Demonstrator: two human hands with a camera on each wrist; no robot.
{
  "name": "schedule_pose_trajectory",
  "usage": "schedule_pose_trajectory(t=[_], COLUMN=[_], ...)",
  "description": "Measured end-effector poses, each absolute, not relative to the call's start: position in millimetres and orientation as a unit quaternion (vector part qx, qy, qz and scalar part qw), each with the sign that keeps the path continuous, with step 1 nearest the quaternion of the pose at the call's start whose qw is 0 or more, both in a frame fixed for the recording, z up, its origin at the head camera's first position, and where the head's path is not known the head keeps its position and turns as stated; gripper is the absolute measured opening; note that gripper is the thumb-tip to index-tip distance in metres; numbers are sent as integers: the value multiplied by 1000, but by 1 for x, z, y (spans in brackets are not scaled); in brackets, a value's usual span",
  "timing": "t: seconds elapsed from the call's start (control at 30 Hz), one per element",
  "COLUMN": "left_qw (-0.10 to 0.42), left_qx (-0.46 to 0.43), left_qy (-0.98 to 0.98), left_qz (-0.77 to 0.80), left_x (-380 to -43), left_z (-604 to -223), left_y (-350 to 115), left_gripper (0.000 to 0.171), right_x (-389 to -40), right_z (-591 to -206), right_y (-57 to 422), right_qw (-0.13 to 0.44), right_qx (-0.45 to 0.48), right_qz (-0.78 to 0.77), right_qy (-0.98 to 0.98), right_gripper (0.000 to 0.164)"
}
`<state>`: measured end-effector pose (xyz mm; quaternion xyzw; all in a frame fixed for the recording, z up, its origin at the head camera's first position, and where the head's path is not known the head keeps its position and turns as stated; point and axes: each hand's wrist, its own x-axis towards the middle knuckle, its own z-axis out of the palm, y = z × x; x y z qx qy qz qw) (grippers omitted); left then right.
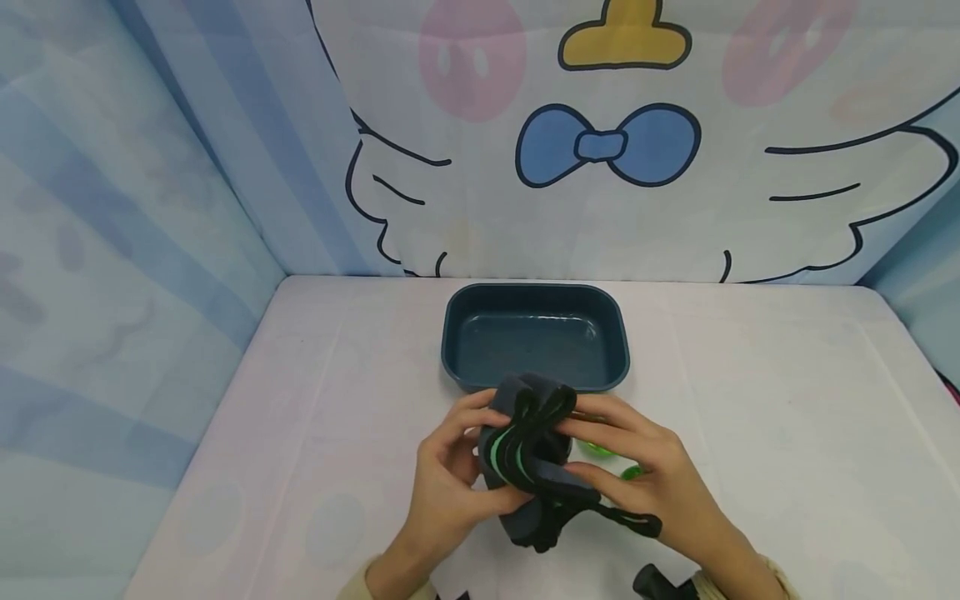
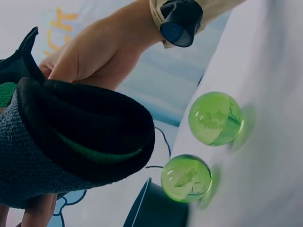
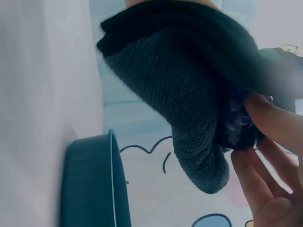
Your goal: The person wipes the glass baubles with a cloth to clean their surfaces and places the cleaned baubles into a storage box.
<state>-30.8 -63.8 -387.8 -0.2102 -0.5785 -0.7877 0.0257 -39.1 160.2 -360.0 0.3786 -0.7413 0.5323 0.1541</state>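
Note:
Between both hands is a dark grey fabric piece (image 1: 517,521) with black edging and green stripes, folded over itself. My left hand (image 1: 446,483) grips its left side, thumb in front and fingers behind. In the left wrist view its wide black-rimmed opening shows a green line inside. My right hand (image 1: 648,458) is at the fabric's right side. In the right wrist view its thumb and fingers pinch a glossy dark blue round object (image 3: 234,123), partly hidden by the fabric. Two clear green balls (image 2: 215,118) lie on the table, mostly covered by my right hand in the head view.
A dark teal rectangular basin (image 1: 536,342) stands just beyond the hands. The pale table (image 1: 360,375) meets a printed cloth backdrop (image 1: 480,208) at its far edge. A black camera (image 2: 180,23) is strapped at a beige sleeve's cuff.

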Motion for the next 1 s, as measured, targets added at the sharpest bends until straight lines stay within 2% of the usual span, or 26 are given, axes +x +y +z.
schedule_pose_trajectory(t=[0.27,0.43,0.6,0.83,1.0], left_qw=[17,21,27,20,4], left_qx=[-209,-204,-207,-199,-176], left_qy=[-577,-584,-591,-578,-569], left_qz=[-790,-785,-779,-791,-803], left_x=[-30,-30,-29,-30,-31], left_z=[-387,-387,-387,-387,-386], left_y=[-64,-64,-63,-63,-63], left_gripper=[51,51,50,51,52], right_x=[-35,-34,-33,-32,-33], right_z=[-359,-359,-359,-355,-357], right_y=[159,157,154,153,155], right_qw=[149,154,163,118,141], right_qx=[333,328,318,270,317], right_qz=[506,500,507,501,486], right_qy=[-781,-787,-785,-814,-802], right_gripper=[47,41,48,55,55])
